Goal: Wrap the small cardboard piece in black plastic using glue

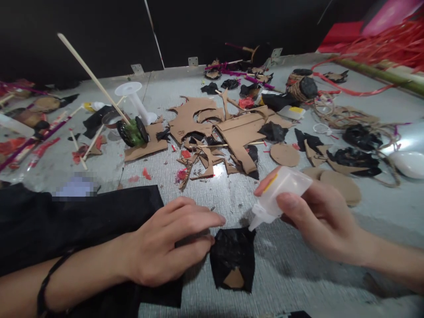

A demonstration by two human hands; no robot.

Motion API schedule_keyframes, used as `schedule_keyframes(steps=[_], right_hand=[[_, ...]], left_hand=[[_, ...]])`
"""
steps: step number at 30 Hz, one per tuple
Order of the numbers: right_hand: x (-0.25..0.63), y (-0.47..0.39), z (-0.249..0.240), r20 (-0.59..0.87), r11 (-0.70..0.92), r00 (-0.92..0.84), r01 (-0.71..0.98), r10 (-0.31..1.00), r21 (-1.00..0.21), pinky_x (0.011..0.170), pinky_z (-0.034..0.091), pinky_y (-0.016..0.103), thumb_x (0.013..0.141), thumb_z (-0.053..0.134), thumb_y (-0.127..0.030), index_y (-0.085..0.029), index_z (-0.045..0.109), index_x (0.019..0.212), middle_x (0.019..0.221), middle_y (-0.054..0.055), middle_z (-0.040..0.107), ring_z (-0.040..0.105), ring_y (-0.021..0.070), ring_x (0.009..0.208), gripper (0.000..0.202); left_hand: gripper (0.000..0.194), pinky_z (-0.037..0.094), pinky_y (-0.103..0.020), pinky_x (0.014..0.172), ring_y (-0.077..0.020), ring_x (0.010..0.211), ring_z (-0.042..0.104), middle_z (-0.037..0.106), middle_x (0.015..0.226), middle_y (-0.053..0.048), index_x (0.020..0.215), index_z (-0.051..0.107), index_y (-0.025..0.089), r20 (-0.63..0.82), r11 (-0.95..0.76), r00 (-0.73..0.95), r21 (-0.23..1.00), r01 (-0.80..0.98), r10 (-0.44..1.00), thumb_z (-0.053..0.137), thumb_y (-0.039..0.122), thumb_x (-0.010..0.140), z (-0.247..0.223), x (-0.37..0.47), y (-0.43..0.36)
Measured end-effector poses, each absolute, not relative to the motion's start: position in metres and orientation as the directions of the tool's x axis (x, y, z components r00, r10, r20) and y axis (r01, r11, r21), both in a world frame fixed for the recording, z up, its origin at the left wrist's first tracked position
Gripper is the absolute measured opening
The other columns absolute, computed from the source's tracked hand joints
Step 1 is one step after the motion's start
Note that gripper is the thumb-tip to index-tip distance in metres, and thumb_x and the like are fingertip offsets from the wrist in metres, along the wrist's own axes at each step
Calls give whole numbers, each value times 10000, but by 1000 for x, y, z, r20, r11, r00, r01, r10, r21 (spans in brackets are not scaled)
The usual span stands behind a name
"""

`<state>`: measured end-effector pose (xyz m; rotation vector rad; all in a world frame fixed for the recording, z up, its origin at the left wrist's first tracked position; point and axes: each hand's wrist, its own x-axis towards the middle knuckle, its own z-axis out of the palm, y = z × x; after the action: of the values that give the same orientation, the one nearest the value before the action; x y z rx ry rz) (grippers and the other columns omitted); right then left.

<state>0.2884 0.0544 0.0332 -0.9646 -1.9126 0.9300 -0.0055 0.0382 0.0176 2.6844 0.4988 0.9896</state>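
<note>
My right hand grips a glue bottle, translucent white with a yellow label, tilted nozzle-down. Its tip meets or hovers just over the upper right corner of a small black-wrapped piece; I cannot tell which. That piece lies flat on the grey surface, its black covering partly folded in, with a bare triangle of cardboard showing at its near edge. Stretched out from the left, my left hand has its fingers apart, with fingertips at the piece's left edge. A large black sheet lies beneath and beside my left forearm.
Cut cardboard scraps spread across the middle, with cardboard discs toward the right. A stick stands slantwise from a black and green roll near a white spool. Twine, black scraps and red strips lie right.
</note>
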Motion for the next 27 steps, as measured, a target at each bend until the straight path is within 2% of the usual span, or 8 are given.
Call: schedule_keyframes(steps=[8, 13, 18, 23, 27], right_hand=[[290, 51, 35, 350, 477, -400, 283, 847, -832, 378, 302, 237, 1173, 542, -555, -236, 636, 857, 622, -54, 546, 416, 83, 455, 459], [290, 55, 36, 369, 482, -384, 257, 846, -838, 399, 311, 248, 1140, 604, -584, -238, 646, 832, 652, -37, 587, 445, 87, 479, 465], [291, 57, 35, 380, 483, -390, 212, 839, -849, 404, 320, 265, 1136, 611, -580, -254, 673, 839, 628, -28, 631, 469, 98, 460, 445], [293, 54, 29, 357, 470, -407, 220, 841, -855, 462, 421, 258, 1116, 639, -587, -262, 718, 879, 652, -8, 673, 581, 128, 525, 410], [293, 55, 26, 337, 451, -409, 221, 848, -865, 489, 453, 261, 1107, 646, -595, -262, 717, 852, 648, -2, 666, 585, 138, 541, 425]], left_hand=[[131, 627, -362, 1044, -214, 1150, 747, 788, 1219, -155, 1052, 762, 80, 571, -937, 744, 253, 243, 347, 638, 66, 1094, 13, -8, 37], [126, 621, -349, 1066, -203, 1166, 743, 793, 1243, -154, 1130, 754, 67, 574, -927, 734, 302, 223, 363, 630, 62, 1105, 14, -8, 38], [143, 632, -304, 1040, -170, 1121, 762, 811, 1216, -119, 1196, 727, 102, 576, -896, 700, 380, 229, 423, 604, 74, 1127, 16, -9, 38], [134, 645, -343, 1044, -203, 1143, 759, 804, 1197, -152, 1161, 747, 68, 576, -923, 725, 298, 242, 376, 630, 59, 1096, 13, -9, 38], [143, 662, -356, 1010, -206, 1127, 761, 800, 1177, -160, 1156, 761, 57, 580, -927, 724, 274, 257, 372, 640, 57, 1080, 12, -7, 37]])
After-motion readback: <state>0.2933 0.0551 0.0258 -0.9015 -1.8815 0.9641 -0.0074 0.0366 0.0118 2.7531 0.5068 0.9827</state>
